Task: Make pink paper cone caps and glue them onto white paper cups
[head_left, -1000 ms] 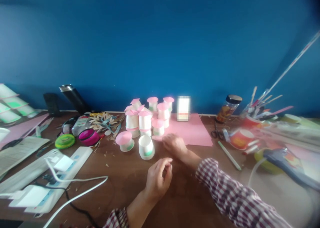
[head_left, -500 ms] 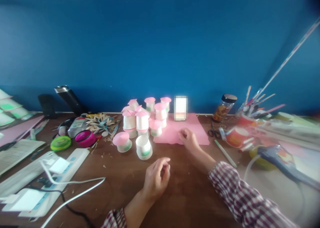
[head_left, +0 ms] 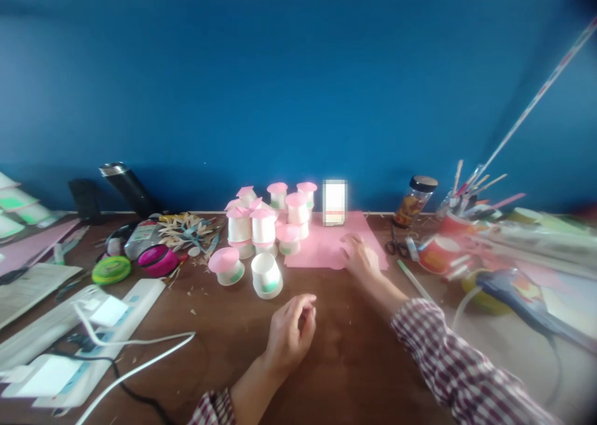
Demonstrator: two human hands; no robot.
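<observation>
My right hand (head_left: 362, 257) reaches over the pink paper sheet (head_left: 321, 251) at its right part, fingers spread a little and slightly blurred. Nothing shows in it; whether the fingertips touch the sheet I cannot tell. My left hand (head_left: 290, 335) rests on the brown table, loosely curled, a gap between thumb and fingers and nothing visible inside. Just beyond it stands an uncovered white paper cup (head_left: 267, 277) with a green patch. Left of that is a short cup with a pink paper disc (head_left: 224, 260) on top. Several pink-topped cups (head_left: 263, 226) stand grouped and partly stacked behind.
A blurred-out white object (head_left: 334, 202) stands at the sheet's back edge. Scissors (head_left: 396, 246), a lidded jar (head_left: 415, 202) and a glue gun (head_left: 517, 294) lie to the right. A power strip (head_left: 135, 313) with cables, a magenta round case (head_left: 158, 260) and wood scraps (head_left: 191, 232) are left.
My right hand has moved slightly right over the pink sheet, and its fingers have opened from a pinch-like curl. My left hand and the cups stay put; the view has shifted slightly.
</observation>
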